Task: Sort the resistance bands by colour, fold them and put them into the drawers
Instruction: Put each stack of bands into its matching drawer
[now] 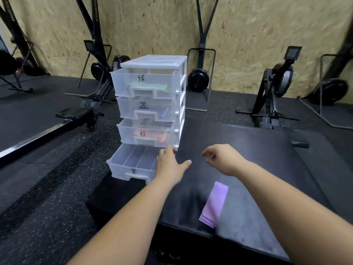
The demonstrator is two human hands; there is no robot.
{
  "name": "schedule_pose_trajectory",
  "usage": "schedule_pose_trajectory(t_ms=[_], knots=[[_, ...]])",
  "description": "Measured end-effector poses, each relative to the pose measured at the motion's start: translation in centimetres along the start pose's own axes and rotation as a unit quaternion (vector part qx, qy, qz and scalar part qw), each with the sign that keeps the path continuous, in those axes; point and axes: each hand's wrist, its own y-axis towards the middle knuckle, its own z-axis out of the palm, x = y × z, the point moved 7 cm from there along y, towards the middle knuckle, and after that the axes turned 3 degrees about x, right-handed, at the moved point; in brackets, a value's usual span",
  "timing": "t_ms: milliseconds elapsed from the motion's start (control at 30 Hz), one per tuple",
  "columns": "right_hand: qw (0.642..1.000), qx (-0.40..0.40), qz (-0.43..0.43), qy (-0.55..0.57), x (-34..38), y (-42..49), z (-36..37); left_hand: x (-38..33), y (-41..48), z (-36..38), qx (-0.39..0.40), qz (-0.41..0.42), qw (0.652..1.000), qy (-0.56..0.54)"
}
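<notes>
Your left hand [170, 166] is spread wide at the open bottom drawer [129, 165]; your right hand [223, 159] hangs loosely curled, empty.

The drawer tower [150, 100] stands on the far left corner of the mat [257, 150] — its bottom drawer [131, 163] is pulled out. A flat band [214, 204] lies on the mat, nearer and to the right. Rowing machines [275, 88] stand behind, by the wall [152, 25].

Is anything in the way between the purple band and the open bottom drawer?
No object. Only the person's own left hand sits between the purple band and the open bottom drawer, at its right edge.
</notes>
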Motion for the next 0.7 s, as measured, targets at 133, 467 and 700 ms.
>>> schedule_pose_trajectory(t_ms=[133,467,700], knots=[[0.998,0.032,0.047,-0.001,-4.0,-3.0,2.8,-1.0,-2.8,5.2,0.078,0.027,0.997,0.002],[0.987,0.032,0.158,0.016,-8.4,-7.2,13.0,2.4,-7.2,15.0,0.211,0.024,0.972,0.098],[0.957,-0.036,0.208,0.199,-10.1,-6.4,14.4,3.9,-7.1,15.4,0.200,0.020,0.978,0.053]])
